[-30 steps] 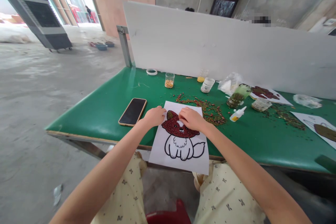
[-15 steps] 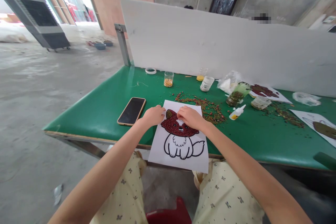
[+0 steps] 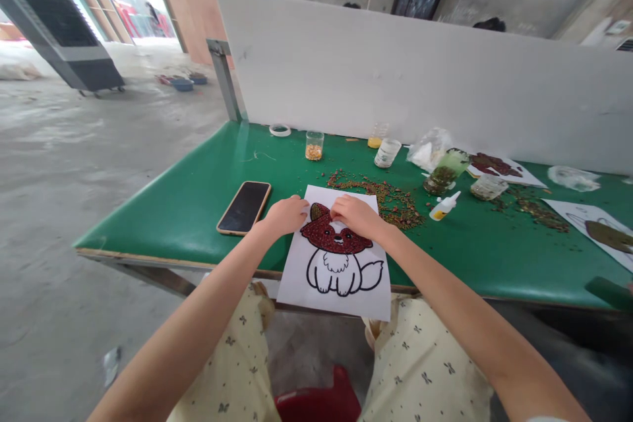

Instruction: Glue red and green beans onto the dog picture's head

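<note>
A white sheet of paper (image 3: pixel 291 283) with a fox-like animal drawing lies over the table's near edge. Its head (image 3: pixel 316 237) is covered with dark red grains or beans, and one ear looks green-brown. The body and tail are bare outlines. My left hand (image 3: pixel 287 215), fingers curled together, is at the sheet's upper left edge and seems to hold it. My right hand (image 3: pixel 359 216) is pinched over the top of the animal's head, touching it; whatever is between the fingertips is hidden. Loose red and green-brown grains (image 3: pixel 400 208) are spread just beyond the sheet.
On the green table (image 3: pixel 168 211) lie a phone (image 3: pixel 244 208) and a glue bottle (image 3: pixel 444 206). Farther back stand a cup of yellow kernels (image 3: pixel 314 146), a white cup (image 3: pixel 387 153) and a tipped green jar (image 3: pixel 448 173). A white board (image 3: pixel 395 72) borders the back.
The view has shifted slightly. Both hands stay at nearly the same places on the sheet, my right fingers still at the top of the animal's head.
</note>
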`<action>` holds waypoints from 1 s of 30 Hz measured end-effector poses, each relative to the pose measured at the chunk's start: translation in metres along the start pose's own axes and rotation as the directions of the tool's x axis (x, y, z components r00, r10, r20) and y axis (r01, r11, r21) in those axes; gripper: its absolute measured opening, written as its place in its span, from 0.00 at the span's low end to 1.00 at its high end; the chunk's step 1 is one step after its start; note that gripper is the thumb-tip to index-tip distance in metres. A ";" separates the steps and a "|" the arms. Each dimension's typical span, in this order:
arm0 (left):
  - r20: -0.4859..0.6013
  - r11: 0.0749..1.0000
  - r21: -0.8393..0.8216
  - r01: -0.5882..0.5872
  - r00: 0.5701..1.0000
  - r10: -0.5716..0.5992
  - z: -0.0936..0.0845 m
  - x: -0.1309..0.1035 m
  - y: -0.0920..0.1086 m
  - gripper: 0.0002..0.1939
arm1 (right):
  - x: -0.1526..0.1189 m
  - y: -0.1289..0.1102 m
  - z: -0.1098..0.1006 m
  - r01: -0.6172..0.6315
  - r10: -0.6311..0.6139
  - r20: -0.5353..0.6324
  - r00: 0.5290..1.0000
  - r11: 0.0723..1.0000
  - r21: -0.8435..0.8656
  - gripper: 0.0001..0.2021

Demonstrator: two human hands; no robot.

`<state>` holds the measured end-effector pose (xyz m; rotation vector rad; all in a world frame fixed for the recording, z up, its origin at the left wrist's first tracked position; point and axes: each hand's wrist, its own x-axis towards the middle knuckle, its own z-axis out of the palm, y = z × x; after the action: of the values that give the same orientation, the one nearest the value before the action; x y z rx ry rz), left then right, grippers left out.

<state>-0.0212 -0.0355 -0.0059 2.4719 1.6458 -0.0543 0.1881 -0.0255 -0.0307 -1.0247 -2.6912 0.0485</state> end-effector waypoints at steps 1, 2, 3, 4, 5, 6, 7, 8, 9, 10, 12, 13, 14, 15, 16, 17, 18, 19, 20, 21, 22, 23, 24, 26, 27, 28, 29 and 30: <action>0.005 1.000 0.003 0.000 1.000 0.000 0.000 0.000 0.000 0.18 | 0.000 0.000 0.000 0.003 -0.003 -0.002 1.000 1.000 -0.001 0.03; 0.012 1.000 0.006 0.001 1.000 -0.001 0.000 0.000 -0.001 0.19 | 0.000 0.000 -0.001 0.004 -0.004 -0.004 1.000 1.000 -0.004 0.03; 0.018 1.000 0.008 0.002 1.000 -0.002 0.000 0.001 -0.001 0.19 | 0.000 0.001 -0.003 0.000 0.000 -0.009 1.000 1.000 -0.009 0.03; 0.021 1.000 0.008 -0.002 1.000 0.001 0.000 0.001 -0.002 0.19 | -0.001 0.002 -0.004 -0.011 0.011 -0.017 1.000 1.000 -0.018 0.03; 0.021 1.000 0.006 -0.006 1.000 0.006 0.000 0.001 -0.002 0.20 | -0.002 0.004 -0.006 -0.033 0.032 -0.033 0.999 0.999 -0.031 0.04; 0.020 1.000 0.002 -0.011 1.000 0.011 0.001 0.002 -0.003 0.20 | -0.003 0.007 -0.009 -0.066 0.063 -0.056 0.996 0.997 -0.048 0.04; 0.020 1.000 -0.002 -0.015 1.000 0.015 0.001 0.002 -0.003 0.21 | -0.005 0.011 -0.012 -0.107 0.101 -0.083 0.991 0.992 -0.071 0.06; 0.022 1.000 -0.006 -0.018 1.000 0.018 0.001 0.003 -0.004 0.21 | -0.007 0.015 -0.014 -0.155 0.144 -0.109 0.984 0.983 -0.101 0.07; 0.029 1.000 -0.011 -0.018 0.999 0.018 0.001 0.003 -0.004 0.22 | -0.010 0.021 -0.017 -0.207 0.190 -0.131 0.973 0.969 -0.134 0.09; 0.039 1.000 -0.016 -0.015 0.999 0.016 0.001 0.003 -0.004 0.23 | -0.014 0.027 -0.020 -0.261 0.237 -0.147 0.960 0.950 -0.174 0.10; 0.063 1.000 -0.025 -0.007 0.998 0.008 0.000 0.002 -0.003 0.25 | -0.023 0.041 -0.024 -0.374 0.341 -0.167 0.925 0.895 -0.244 0.13; 0.071 1.000 -0.028 0.001 0.997 0.001 -0.001 0.001 -0.003 0.27 | -0.029 0.049 -0.026 -0.429 0.393 -0.179 0.902 0.865 -0.261 0.14; 0.074 1.000 -0.029 0.009 0.997 -0.007 -0.002 0.000 -0.002 0.28 | -0.035 0.057 -0.027 -0.480 0.442 -0.191 0.876 0.836 -0.267 0.15; 0.073 0.999 -0.028 0.015 0.997 -0.013 -0.004 0.000 -0.002 0.28 | -0.040 0.065 -0.027 -0.529 0.492 -0.195 0.849 0.806 -0.268 0.16; 0.068 0.999 -0.029 0.018 0.998 -0.016 -0.005 -0.001 -0.002 0.28 | -0.046 0.072 -0.028 -0.574 0.543 -0.186 0.819 0.774 -0.267 0.18; 0.063 0.999 -0.032 0.019 0.998 -0.016 -0.006 -0.001 -0.002 0.28 | -0.050 0.078 -0.027 -0.614 0.591 -0.168 0.789 0.744 -0.263 0.19; 0.059 0.999 -0.036 0.017 0.998 -0.015 -0.006 -0.001 -0.002 0.28 | -0.053 0.084 -0.027 -0.648 0.634 -0.147 0.760 0.718 -0.254 0.20; 0.056 0.999 -0.041 0.015 0.998 -0.012 -0.007 -0.001 -0.002 0.28 | -0.055 0.090 -0.027 -0.679 0.671 -0.126 0.730 0.694 -0.237 0.21; 0.054 0.999 -0.047 0.013 0.998 -0.010 -0.007 0.000 -0.002 0.28 | -0.056 0.094 -0.026 -0.705 0.701 -0.106 0.705 0.676 -0.216 0.21; 0.050 0.998 -0.055 0.012 0.999 -0.009 -0.007 0.000 -0.002 0.27 | -0.055 0.098 -0.025 -0.723 0.722 -0.089 0.686 0.663 -0.196 0.20; 0.042 0.998 -0.068 0.013 0.999 -0.010 -0.007 0.001 -0.002 0.27 | -0.053 0.101 -0.025 -0.729 0.731 -0.076 0.679 0.658 -0.187 0.19; 0.027 0.996 -0.089 0.016 1.000 -0.013 -0.007 0.001 -0.002 0.27 | -0.050 0.104 -0.025 -0.723 0.726 -0.069 0.684 0.662 -0.197 0.18; 0.002 0.993 -0.119 0.021 1.000 -0.021 -0.007 0.002 -0.001 0.26 | -0.047 0.106 -0.025 -0.706 0.712 -0.069 0.699 0.671 -0.227 0.16; -0.084 0.979 -0.204 0.028 0.995 -0.046 -0.008 0.002 0.001 0.26 | -0.038 0.109 -0.026 -0.664 0.672 -0.094 0.734 0.682 -0.307 0.13; -0.145 0.968 -0.252 0.018 0.988 -0.056 -0.008 0.003 0.002 0.26 | -0.034 0.111 -0.027 -0.653 0.659 -0.113 0.743 0.679 -0.335 0.13; -0.213 0.955 -0.296 -0.003 0.975 -0.063 -0.009 0.003 0.003 0.26 | -0.031 0.112 -0.027 -0.656 0.656 -0.133 0.743 0.673 -0.343 0.13; -0.279 0.942 -0.334 -0.033 0.958 -0.066 -0.010 0.003 0.003 0.26 | -0.028 0.112 -0.027 -0.669 0.663 -0.149 0.734 0.666 -0.331 0.14; -0.338 0.929 -0.365 -0.067 0.939 -0.065 -0.011 0.004 0.003 0.26 | -0.026 0.113 -0.028 -0.686 0.674 -0.160 0.721 0.661 -0.303 0.15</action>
<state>-0.0175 -0.0315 0.0046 2.2741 1.5905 0.6678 0.2869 0.0406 -0.0238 -2.0799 -2.1500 -0.3092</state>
